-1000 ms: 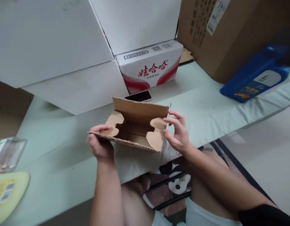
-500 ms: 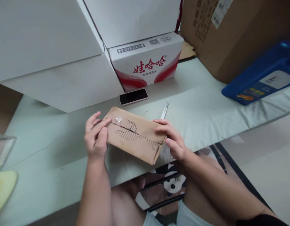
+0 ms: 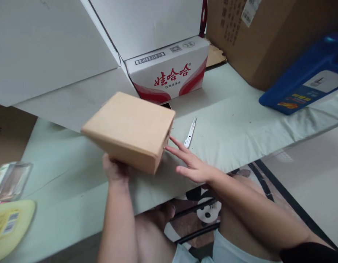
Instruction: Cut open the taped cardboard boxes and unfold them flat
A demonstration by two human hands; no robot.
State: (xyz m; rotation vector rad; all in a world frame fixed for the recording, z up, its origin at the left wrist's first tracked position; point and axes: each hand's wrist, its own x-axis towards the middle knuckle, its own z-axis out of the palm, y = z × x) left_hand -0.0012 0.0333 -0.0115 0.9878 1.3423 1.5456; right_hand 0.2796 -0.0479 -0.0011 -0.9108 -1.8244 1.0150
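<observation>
So the box (image 3: 130,124) is plain tan cardboard, the cloth (image 3: 223,135) pale mint green, the carton (image 3: 171,78) white with red swooshes and red lettering, the jug (image 3: 303,80) bright blue, and the mat (image 3: 207,212) panda-patterned.

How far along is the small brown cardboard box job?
Done, apparently: the small brown cardboard box holds its shape; the slim white cutter lies unheld on the pale green cloth.
In hand: left hand supports the box, fingertips of right hand at its end.
Left: probably setting it down; flaps hidden, so closure unclear.
</observation>
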